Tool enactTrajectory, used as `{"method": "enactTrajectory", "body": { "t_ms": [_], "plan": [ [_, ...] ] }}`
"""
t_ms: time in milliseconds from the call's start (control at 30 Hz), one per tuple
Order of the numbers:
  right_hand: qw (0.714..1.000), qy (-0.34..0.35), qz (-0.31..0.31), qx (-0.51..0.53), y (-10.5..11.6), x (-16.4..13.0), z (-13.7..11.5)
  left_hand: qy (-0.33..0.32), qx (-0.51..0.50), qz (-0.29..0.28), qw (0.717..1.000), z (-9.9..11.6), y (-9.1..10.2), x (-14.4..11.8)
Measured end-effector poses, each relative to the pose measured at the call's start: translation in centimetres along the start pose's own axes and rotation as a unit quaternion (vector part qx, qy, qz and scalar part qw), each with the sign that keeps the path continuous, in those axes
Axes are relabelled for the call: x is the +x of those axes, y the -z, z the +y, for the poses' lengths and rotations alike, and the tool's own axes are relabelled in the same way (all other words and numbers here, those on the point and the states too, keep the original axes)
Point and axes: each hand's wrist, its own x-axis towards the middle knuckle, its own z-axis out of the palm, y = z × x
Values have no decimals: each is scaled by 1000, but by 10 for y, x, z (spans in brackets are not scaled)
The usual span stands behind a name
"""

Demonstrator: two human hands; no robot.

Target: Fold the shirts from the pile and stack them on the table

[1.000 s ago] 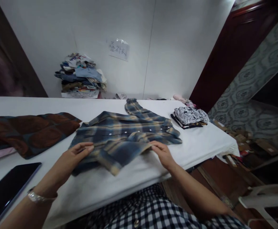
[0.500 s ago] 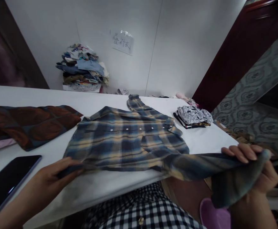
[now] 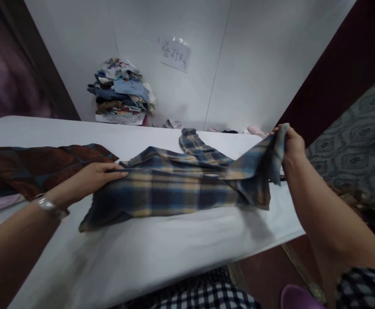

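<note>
And the plaid shirt (image 3: pixel 174 193) is on the move: half a second ago our right hand (image 3: pixel 290 148) had that sleeve end dragged out low past the table's near edge at four o'clock, and now we've swung it up and inward, the cloth lifted at two o'clock and hanging in a slack fold over the shirt's right side. Fingers are closed around the sleeve end, gripping it. Our left hand (image 3: pixel 99 174) has shifted too, from the near hem up to the shirt's left edge at nine o'clock, fingers spread flat and pressing the cloth to the white table (image 3: pixel 161 253). So the body lies pinned and flat at centre, and we'd judge the sleeve is being carried across it as a fold. Outward now: a brown patterned cloth (image 3: pixel 29 167) lies at nine o'clock, just left of our pressing hand. Far off at eleven o'clock, a heap of clothes (image 3: pixel 121 92) sits against the wall, with a paper sign (image 3: pixel 175 53) at twelve.
</note>
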Motion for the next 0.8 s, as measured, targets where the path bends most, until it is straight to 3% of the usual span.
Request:
{"method": "enactTrajectory", "body": {
  "t_ms": [133,267,367,500,600,700,733,800],
  "plan": [
    [999,-41,5,-20,-25,50,52,-24,91,-23,995,-13,-25,59],
    [997,-58,10,-49,-23,63,89,-30,196,-17,980,-32,-54,97],
    [996,-57,-15,-65,-14,56,99,-24,222,3,975,-42,-66,108],
    [995,-62,-40,-66,-18,41,90,-138,220,70,963,-32,-71,98],
    [993,-53,-89,-60,-44,20,77,-176,127,60,974,0,-84,71],
    [970,-75,-219,-79,-78,-12,62,-69,-101,-72,990,36,-117,39],
    [953,-98,-274,-90,-87,-23,57,-14,-193,-127,973,44,-130,29],
    [920,-125,-354,-107,-98,-40,48,90,-352,-221,905,54,-155,15]
  ]
}}
